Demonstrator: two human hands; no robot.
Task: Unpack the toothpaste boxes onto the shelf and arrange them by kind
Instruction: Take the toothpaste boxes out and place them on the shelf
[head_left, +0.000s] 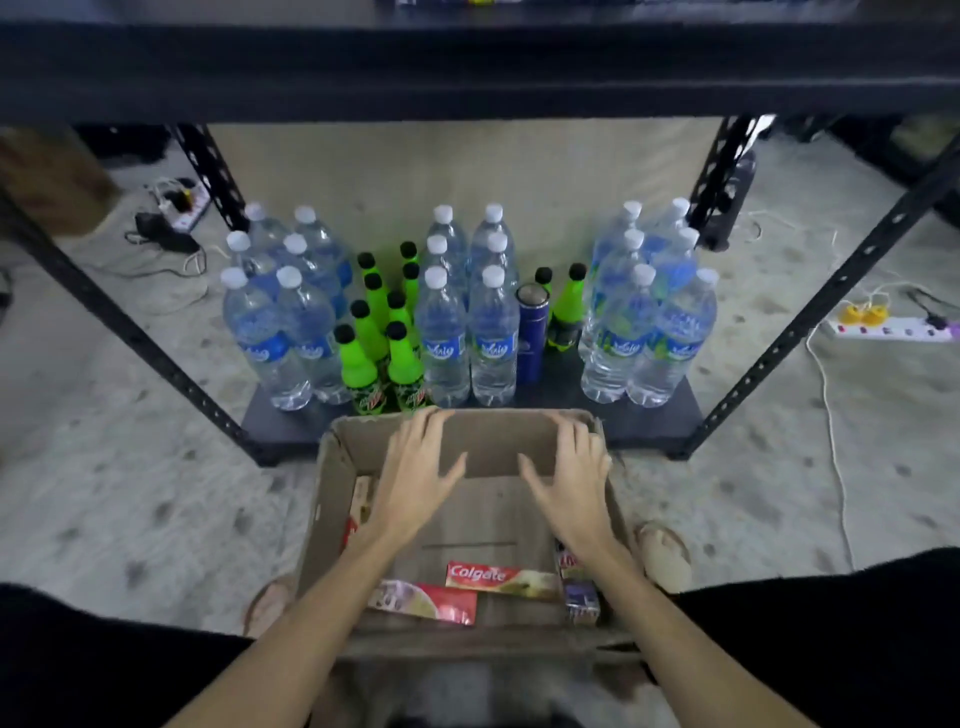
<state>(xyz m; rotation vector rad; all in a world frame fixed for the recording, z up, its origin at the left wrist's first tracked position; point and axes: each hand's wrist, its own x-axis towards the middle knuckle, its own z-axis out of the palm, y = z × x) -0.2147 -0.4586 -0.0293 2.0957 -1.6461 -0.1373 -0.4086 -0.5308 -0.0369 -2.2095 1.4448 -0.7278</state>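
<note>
We see a brown corrugated carton (332, 483) on a speckled floor (104, 493), its walls soft and creased. Both hands reach over it toward the far wall. The left hand (415, 467) has its fingers spread and nearly straight, fingertips at the far rim; the right hand (571, 470) is likewise splayed, fingers at the rim's right corner. Neither grips anything.

On the carton's flat bottom lie glossy rectangular toothpaste boxes: a red Colgate box (498, 578) near the middle, a red-and-white box (423, 601) just left of it and nearer us, a dark box (579, 597) against the right wall, and more boxes (361, 501) standing along the left wall, partly hidden by the arm.

Beyond the carton stands a black perforated-steel shelf (779, 332). Its bottom board carries clear ribbed water bottles (441, 338) with white caps, bright green soda bottles (358, 358) with black caps, and a blue cylindrical flask (531, 338). A white power strip (891, 328) lies on the floor to the right.
</note>
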